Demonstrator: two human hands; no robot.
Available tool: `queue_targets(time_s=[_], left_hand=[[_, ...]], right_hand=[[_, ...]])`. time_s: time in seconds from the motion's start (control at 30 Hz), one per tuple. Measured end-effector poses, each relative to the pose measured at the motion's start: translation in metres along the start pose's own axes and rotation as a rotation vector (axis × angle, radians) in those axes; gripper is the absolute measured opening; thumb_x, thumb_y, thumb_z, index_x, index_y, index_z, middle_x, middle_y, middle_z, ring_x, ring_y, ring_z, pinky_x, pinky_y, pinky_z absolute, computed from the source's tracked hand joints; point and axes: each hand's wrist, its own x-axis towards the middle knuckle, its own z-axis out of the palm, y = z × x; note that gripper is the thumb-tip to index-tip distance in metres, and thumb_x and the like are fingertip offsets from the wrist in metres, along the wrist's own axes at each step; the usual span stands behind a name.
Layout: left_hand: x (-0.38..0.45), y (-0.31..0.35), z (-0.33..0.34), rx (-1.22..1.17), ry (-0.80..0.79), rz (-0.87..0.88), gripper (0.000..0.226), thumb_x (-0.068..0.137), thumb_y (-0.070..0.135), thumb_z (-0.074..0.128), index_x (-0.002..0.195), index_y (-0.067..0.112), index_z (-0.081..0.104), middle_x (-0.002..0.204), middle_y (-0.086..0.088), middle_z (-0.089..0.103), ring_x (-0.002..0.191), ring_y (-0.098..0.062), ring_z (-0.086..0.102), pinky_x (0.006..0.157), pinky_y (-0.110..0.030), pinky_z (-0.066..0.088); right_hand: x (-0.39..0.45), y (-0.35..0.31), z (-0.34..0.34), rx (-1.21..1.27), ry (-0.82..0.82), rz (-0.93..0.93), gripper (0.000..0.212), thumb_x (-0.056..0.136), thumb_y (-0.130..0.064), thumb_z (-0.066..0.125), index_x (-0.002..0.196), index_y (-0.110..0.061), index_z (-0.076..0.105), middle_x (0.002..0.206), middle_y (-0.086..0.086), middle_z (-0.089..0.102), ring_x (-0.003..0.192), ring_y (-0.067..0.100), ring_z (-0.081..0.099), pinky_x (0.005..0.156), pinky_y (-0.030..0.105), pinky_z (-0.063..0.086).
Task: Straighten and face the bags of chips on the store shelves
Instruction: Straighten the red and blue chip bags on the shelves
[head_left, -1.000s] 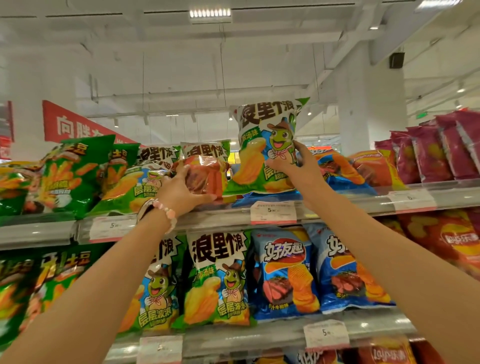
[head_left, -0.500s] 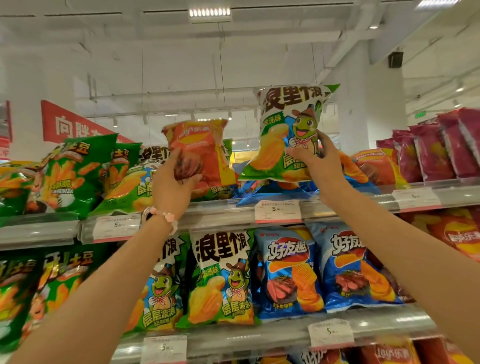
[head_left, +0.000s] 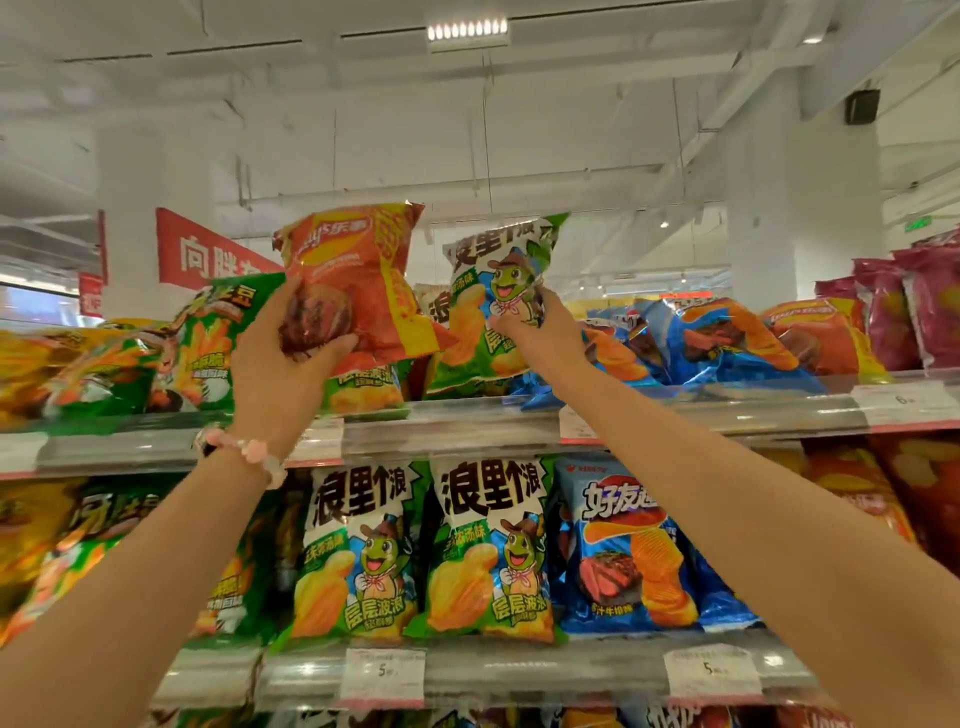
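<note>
My left hand (head_left: 283, 358) grips an orange-red chip bag (head_left: 358, 270) by its lower left corner and holds it upright above the top shelf (head_left: 457, 426). My right hand (head_left: 545, 332) pinches a green and white chip bag with a cartoon frog (head_left: 493, 280) at its middle right edge, also raised above the top shelf. The two bags stand side by side, nearly touching. Behind and below them more green bags (head_left: 363, 387) lie on the top shelf.
Blue chip bags (head_left: 711, 343) lie tumbled on the top shelf right of my right hand, then orange (head_left: 826, 338) and magenta bags (head_left: 909, 306). Green bags (head_left: 202, 348) lean at the left. The lower shelf (head_left: 519, 670) holds upright green and blue bags behind price tags.
My left hand has lifted the orange-red bag higher and rightward. My right hand has brought the green frog bag down and left, close beside the orange bag.
</note>
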Motion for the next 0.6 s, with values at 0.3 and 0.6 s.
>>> queue_targets(time_s=[0.3, 0.6], left_hand=[[-0.022, 0.003, 0.007, -0.037, -0.048, -0.005, 0.075, 0.078, 0.020, 0.078, 0.143, 0.027, 0.042, 0.136, 0.002, 0.049, 0.118, -0.010, 0.048, 0.100, -0.027, 0.040], [-0.035, 0.014, 0.049, -0.091, -0.069, 0.015, 0.074, 0.078, 0.019, 0.077, 0.143, 0.025, 0.042, 0.132, 0.008, 0.049, 0.119, -0.009, 0.049, 0.096, -0.012, 0.039]], right_hand=[[-0.002, 0.006, 0.013, -0.551, -0.210, 0.158, 0.083, 0.085, -0.061, 0.054, 0.143, -0.005, 0.033, 0.148, 0.019, 0.028, 0.134, 0.032, 0.033, 0.106, 0.041, 0.037], [-0.015, -0.016, -0.020, -0.068, -0.139, 0.116, 0.061, 0.099, -0.044, 0.041, 0.145, -0.007, 0.029, 0.144, 0.013, 0.041, 0.131, 0.028, 0.040, 0.100, 0.033, 0.036]])
